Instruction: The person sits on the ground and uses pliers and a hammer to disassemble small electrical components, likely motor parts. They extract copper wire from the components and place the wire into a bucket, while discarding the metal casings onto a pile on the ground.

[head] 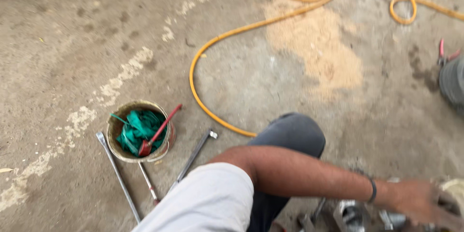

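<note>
While the head camera looks down, one bare arm in a white sleeve (203,198) reaches across to the lower right corner. By its angle it looks like the left hand (425,203), though I cannot be sure. It is blurry and rests on a pale, round thing (454,193) at the picture's edge; I cannot tell if the fingers are spread or closed. A dark band (373,191) sits on the wrist. Just below the arm lies a shiny, chunky metal part (352,215) with a hole in it. The other hand is out of sight. A knee in dark grey trousers (292,133) sticks up behind the arm.

To the left stands a small, dirty, round bucket (140,133). Inside it are a crumpled green cloth (137,128) and a tool with a red handle (162,128) leaning on the rim. Long, thin metal bars (118,176) lie flat beside the bucket.

The ground (72,43) is rough grey concrete with pale, flaky patches. A smooth yellow hose (222,38) curls across it. A heap of sandy sawdust (319,48) is spread near the hose. Red-handled pliers (442,53) lie at the far right.
</note>
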